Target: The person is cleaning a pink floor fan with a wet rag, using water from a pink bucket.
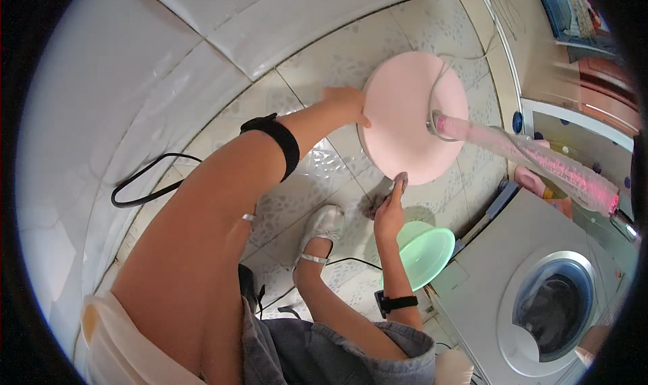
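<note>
A flat, round pink base [405, 148] is tipped up on its edge near the middle, its underside or face toward me. From it a translucent pink pole [533, 159] with a glittery look runs off to the right, a grey cord trailing along it. My left hand [347, 106] grips the base's left rim, with the thumb over the edge and some fingers hidden behind. In my right hand [389, 217], a crumpled grey-brown cloth [378, 208] is pinched, with the fingertips at the base's lower rim.
A light green basin [432, 257] sits beside my right forearm. Right of it stands a front-loading washing machine [472, 284]. A white-tiled wall [121, 101] curves along the left, with a black cable loop [125, 196] near it. My silver shoe [326, 224] rests on the patterned tile floor.
</note>
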The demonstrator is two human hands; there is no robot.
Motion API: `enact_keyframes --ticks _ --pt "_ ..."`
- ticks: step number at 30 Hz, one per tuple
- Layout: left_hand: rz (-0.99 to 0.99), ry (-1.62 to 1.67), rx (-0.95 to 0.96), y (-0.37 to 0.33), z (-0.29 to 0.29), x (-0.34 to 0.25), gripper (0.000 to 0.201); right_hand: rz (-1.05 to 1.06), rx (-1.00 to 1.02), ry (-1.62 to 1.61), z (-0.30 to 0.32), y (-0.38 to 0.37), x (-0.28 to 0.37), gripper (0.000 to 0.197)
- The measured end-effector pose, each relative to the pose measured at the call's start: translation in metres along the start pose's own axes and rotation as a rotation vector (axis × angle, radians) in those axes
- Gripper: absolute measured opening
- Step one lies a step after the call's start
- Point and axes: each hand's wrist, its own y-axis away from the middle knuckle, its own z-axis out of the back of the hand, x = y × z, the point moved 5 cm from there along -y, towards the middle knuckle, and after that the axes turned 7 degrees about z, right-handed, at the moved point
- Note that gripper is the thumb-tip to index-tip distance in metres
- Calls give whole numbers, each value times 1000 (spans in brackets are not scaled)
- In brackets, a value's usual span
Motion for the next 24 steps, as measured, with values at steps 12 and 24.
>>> enact_keyframes --ticks 12,24 --pt "27 29 6 0 0 -2 45 -413 55 59 36 -107 -133 55" --pt "60 55 -11 4 -8 12 46 -362 59 163 43 -128 -88 55"
